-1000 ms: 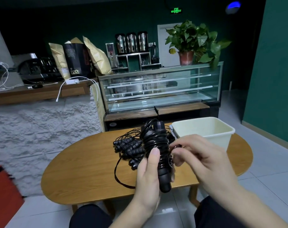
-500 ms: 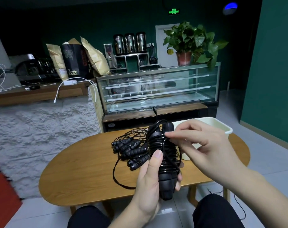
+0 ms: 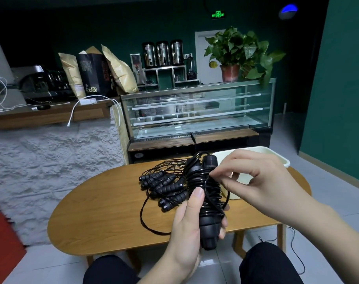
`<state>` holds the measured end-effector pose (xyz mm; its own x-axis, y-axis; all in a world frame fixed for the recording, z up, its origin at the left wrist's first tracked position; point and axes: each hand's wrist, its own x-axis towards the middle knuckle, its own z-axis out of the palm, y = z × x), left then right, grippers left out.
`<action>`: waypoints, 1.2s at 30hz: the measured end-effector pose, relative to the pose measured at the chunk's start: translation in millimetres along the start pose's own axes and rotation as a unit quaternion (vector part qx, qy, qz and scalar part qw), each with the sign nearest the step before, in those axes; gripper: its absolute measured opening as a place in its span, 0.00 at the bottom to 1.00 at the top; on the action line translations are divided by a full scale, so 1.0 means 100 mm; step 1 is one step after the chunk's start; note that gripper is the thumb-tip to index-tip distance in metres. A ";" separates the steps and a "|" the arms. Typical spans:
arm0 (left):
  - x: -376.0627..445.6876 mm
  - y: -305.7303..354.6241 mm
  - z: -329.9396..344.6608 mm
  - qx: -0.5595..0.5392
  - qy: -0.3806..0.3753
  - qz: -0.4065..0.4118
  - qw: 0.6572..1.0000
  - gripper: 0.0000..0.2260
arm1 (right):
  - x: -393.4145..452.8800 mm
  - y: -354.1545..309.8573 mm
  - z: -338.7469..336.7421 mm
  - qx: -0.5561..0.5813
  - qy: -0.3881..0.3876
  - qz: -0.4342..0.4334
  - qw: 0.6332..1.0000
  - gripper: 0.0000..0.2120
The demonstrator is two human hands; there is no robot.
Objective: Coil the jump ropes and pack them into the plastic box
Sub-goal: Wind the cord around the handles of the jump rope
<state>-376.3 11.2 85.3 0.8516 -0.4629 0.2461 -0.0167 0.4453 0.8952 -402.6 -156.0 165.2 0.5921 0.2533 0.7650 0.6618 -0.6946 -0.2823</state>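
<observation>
My left hand [image 3: 186, 228] grips a black jump rope bundle [image 3: 207, 193], two handles held upright with thin cord wound many times around them. My right hand [image 3: 254, 179] pinches the cord at the upper right of the bundle, and a loose loop hangs down its right side. A pile of other black jump ropes [image 3: 164, 185] lies on the wooden table [image 3: 104, 212] just left of the bundle, with a cord loop trailing toward the front edge. The cream plastic box [image 3: 283, 160] stands at the table's right end, mostly hidden behind my right hand.
A glass display case [image 3: 195, 111] stands behind the table with a potted plant [image 3: 240, 52] on top. A white textured counter [image 3: 51, 156] fills the left. Something red [image 3: 2, 240] sits at the lower left. My knees show below the table's front edge.
My right hand rose from the bundle's lower right to its top, carrying the cord around the handles. My left hand kept its grip, and the view shifted slightly.
</observation>
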 end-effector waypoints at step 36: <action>0.11 -0.01 -0.07 -0.006 -0.027 -0.108 0.994 0.25 | 0.24 0.20 -0.19 -0.084 -0.218 -0.022 0.972 0.05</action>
<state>-363.1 10.4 84.4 0.8046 -0.5899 0.0682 0.1710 0.3402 0.9247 -383.8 -176.9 188.4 0.7286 0.5208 0.4450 0.6274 -0.7680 -0.1284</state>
